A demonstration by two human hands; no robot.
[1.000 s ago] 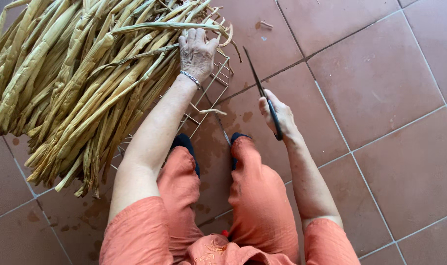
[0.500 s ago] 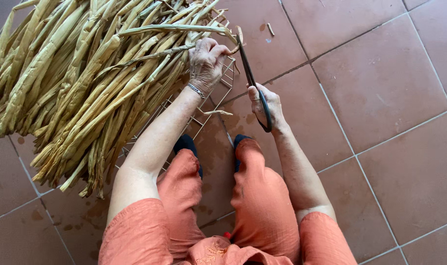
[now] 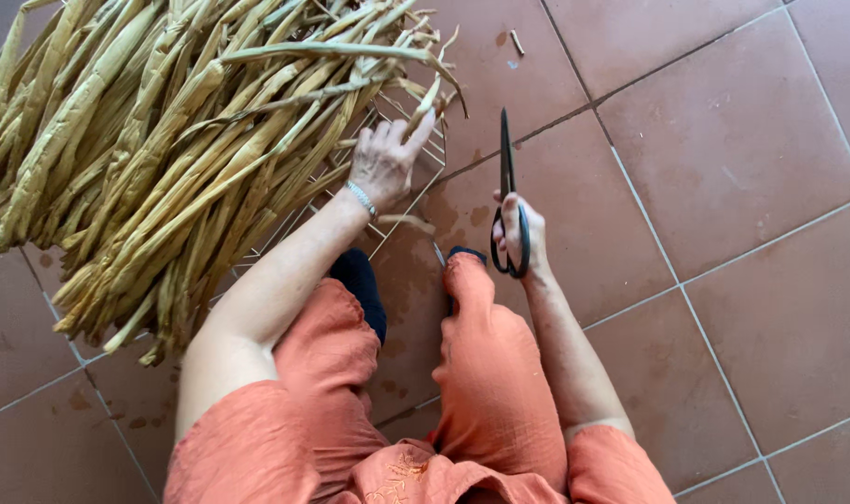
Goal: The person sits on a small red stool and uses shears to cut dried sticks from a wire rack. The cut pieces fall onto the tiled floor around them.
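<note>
My left hand (image 3: 385, 159) reaches into the near edge of a big heap of dried yellow-green plant stalks (image 3: 154, 149) and pinches the tip of one stalk (image 3: 427, 98). A thin bracelet sits on that wrist. My right hand (image 3: 518, 233) holds black scissors (image 3: 507, 182) by the loops, blades closed and pointing away from me, just right of the left hand. The heap lies on a wire rack (image 3: 416, 173) on the floor.
Terracotta floor tiles (image 3: 724, 140) with pale grout lines spread to the right. Small stalk scraps (image 3: 516, 42) lie on a far tile. My knees in orange trousers (image 3: 481, 373) and dark footwear (image 3: 360, 280) are below the hands.
My left hand has shifted right along the heap's edge and now pinches a stalk tip. The right hand with the scissors swung from slanting left to pointing straight away, slightly lower.
</note>
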